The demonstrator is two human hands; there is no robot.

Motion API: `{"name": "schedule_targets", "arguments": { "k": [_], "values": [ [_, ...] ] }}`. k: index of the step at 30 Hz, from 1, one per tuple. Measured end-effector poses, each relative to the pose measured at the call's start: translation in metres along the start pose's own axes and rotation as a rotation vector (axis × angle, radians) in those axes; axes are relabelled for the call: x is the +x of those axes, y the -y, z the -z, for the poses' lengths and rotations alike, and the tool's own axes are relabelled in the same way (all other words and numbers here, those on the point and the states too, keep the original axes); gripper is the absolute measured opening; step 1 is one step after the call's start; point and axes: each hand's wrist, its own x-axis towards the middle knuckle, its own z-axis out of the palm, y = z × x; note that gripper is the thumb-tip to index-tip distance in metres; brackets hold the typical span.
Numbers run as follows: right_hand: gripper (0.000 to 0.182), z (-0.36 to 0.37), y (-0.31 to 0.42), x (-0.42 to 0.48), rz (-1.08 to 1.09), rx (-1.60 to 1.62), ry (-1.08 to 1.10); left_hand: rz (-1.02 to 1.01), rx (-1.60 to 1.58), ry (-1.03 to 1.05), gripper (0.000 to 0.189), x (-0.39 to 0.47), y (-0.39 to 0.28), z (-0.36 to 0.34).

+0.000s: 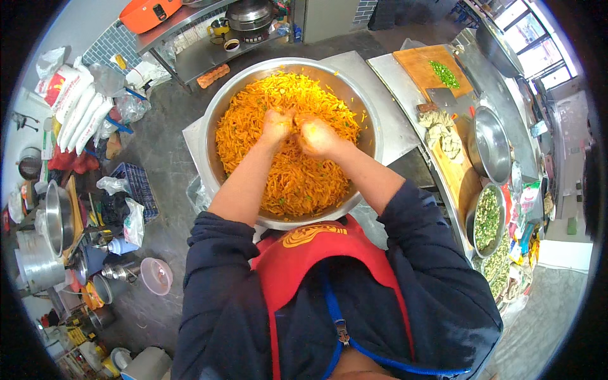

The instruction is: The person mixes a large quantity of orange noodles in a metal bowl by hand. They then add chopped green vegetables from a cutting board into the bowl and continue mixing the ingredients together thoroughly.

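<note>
A wide steel basin (372, 114) stands before me, heaped with oily orange shreds (304, 183) that look like carrot, with a few green bits among them. Both my hands are over the middle of the heap, close together and smeared with orange. My left hand (278, 124) is curled, its knuckles up, against the shreds. Beside it, my right hand (317, 136) bends inward around some shreds, and its fingertips are hidden. A clump of shreds shows between the two hands. Some loose shreds cling to the basin's inner wall.
On the right counter are a cutting board (411, 61) with chopped greens (444, 74), a cleaver (441, 97), a cloth (439, 133), a steel bowl (491, 145) and a bowl of chopped filling (488, 218). At left are a blue crate (137, 190), a pink basin (156, 276) and stacked sacks (78, 104).
</note>
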Motion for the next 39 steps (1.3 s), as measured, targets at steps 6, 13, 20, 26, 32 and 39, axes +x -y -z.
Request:
{"name": "schedule_targets", "arguments": {
  "k": [6,13,20,26,32,39],
  "values": [
    [0.044,0.007,-0.024,-0.004,0.271,0.126,-0.070,-0.330,0.613,0.609,0.029,-0.028,-0.035,0.023],
    [0.037,0.056,-0.044,-0.029,-0.131,0.309,0.079,0.053,0.282,0.652,0.024,-0.071,-0.121,0.064],
    [0.041,0.065,-0.048,-0.035,-0.174,0.466,0.107,-0.285,0.134,0.840,0.026,-0.118,-0.188,0.069],
    [0.032,0.050,-0.064,-0.035,-0.124,0.456,0.070,-0.731,-0.255,1.792,0.032,-0.134,-0.206,0.042],
    [0.030,0.049,-0.066,-0.038,-0.170,0.457,0.083,-0.770,-0.246,2.001,0.020,-0.146,-0.225,0.013],
    [0.034,0.050,-0.066,-0.044,-0.121,0.454,0.030,-0.591,-0.337,1.466,0.028,-0.135,-0.190,0.026]
  ]
}}
